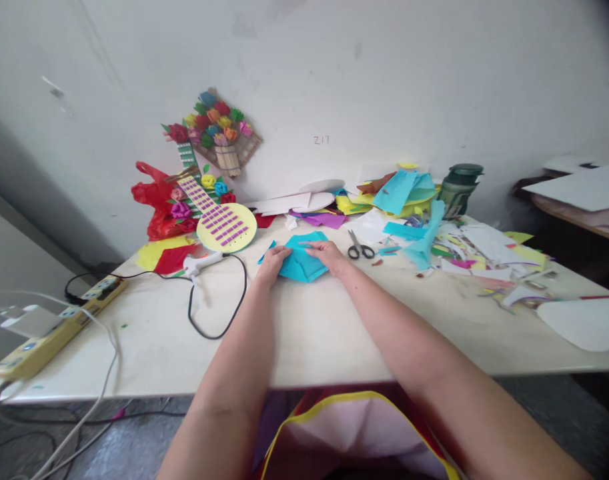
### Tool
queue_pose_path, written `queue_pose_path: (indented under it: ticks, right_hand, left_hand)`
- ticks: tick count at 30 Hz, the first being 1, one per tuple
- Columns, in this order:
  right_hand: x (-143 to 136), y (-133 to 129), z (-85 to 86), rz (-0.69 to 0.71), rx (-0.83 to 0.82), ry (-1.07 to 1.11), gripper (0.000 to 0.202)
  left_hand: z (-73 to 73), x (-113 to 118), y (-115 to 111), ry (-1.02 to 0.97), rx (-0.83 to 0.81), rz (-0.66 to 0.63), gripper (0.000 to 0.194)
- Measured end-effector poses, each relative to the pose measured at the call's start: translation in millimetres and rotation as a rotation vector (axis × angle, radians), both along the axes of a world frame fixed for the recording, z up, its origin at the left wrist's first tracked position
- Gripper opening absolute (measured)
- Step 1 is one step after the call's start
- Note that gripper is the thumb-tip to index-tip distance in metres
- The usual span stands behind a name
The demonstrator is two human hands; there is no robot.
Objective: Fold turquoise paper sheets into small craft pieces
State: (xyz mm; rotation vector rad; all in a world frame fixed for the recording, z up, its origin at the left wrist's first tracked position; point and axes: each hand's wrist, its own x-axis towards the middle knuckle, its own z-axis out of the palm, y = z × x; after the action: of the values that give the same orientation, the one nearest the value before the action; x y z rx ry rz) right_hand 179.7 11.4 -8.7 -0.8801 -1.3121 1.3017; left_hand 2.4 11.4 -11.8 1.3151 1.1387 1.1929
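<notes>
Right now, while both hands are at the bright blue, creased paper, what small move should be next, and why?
Perhaps the right hand should gently smooth the bright blue, creased paper while the left hand steadies its other side: its surface shows fold lines, and the hands hold opposite sides.

Wide off-white table, pretty messy tbh
Left edge: long yellow power strip, then flat red paper sheet right by white plastic glue gun with looped black cord
Toward back: black-handled metal scissors, dark green plastic bottle
Right side: loads of white paper offcuts, plus flat white round-ended piece near front edge
</notes>
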Motion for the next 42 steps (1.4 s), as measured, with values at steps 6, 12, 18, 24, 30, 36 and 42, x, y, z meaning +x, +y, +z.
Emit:
queue_pose_path:
  ticks: [6,12,18,24,30,36,42]
  right_hand:
    - [1.9,0.9,-1.7,0.024,0.045,-0.043,0.032]
    - [1.7,0.7,-1.2,0.026,0.081,-0.064,0.028]
    - [1.9,-0.6,0.3,0.034,0.114,-0.101,0.022]
    - [2.4,1.6,-2.4,0.031,0.118,-0.142,0.024]
    - [1.9,1.8,-1.4,0.030,0.131,-0.207,0.029]
    - [0.2,-1.6,3.1,0.036,0.127,-0.261,0.026]
    - [0.0,-0.6,2.8,0.010,0.175,-0.305,0.023]
  left_hand:
    - [0.9,0.4,-0.5,-0.005,-0.004,0.007,0.026]
    - [-0.1,0.1,0.3,-0.003,-0.010,0.003,0.026]
    - [-1.6,-0.3,1.7,0.009,0.005,0.012,0.026]
    - [1.6,1.3,-0.2,-0.009,-0.013,0.020,0.025]
    - [2.6,3.1,-1.7,-0.074,-0.031,0.022,0.023]
    - [2.9,4.0,-1.9,-0.116,-0.067,-0.007,0.023]
    - [0.8,3.1,1.8,-0.148,-0.074,-0.015,0.021]
